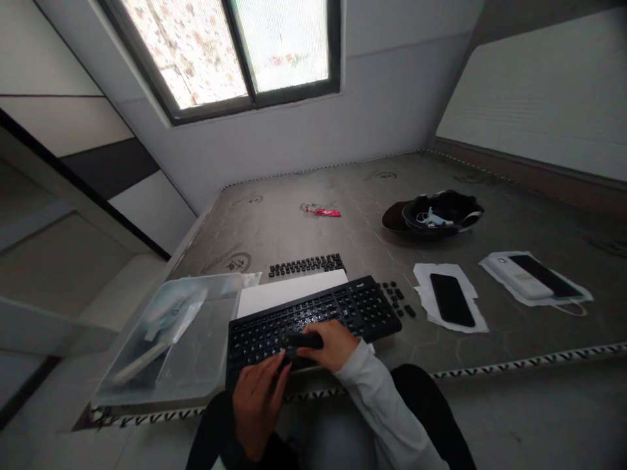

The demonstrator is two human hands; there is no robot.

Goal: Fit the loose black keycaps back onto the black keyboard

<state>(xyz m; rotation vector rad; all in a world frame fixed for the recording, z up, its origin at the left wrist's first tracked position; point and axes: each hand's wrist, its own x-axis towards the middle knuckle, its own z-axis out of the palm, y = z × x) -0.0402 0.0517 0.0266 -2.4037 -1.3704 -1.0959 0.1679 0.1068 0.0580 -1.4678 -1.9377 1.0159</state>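
Observation:
A black keyboard (353,307) lies tilted across the near edge of the mat, with many of its keys off so that bare key sockets show. My right hand (329,344) is closed around a small black-handled tool (304,339) just over the keyboard's lower edge. Close to the tool's tip, the fingers of my left hand (258,395) are pinched together. What sits between them is too small and dark to make out. Under the keyboard's far side is a white sheet (289,292).
Loose keycaps lie in rows (306,264) behind the sheet, and several more keycaps (398,297) are right of the keyboard. A clear plastic bin (200,352) stands left. Farther right are a phone (453,299), a white power bank (522,277) and a dark cap (396,217). A red packet (326,212) lies behind.

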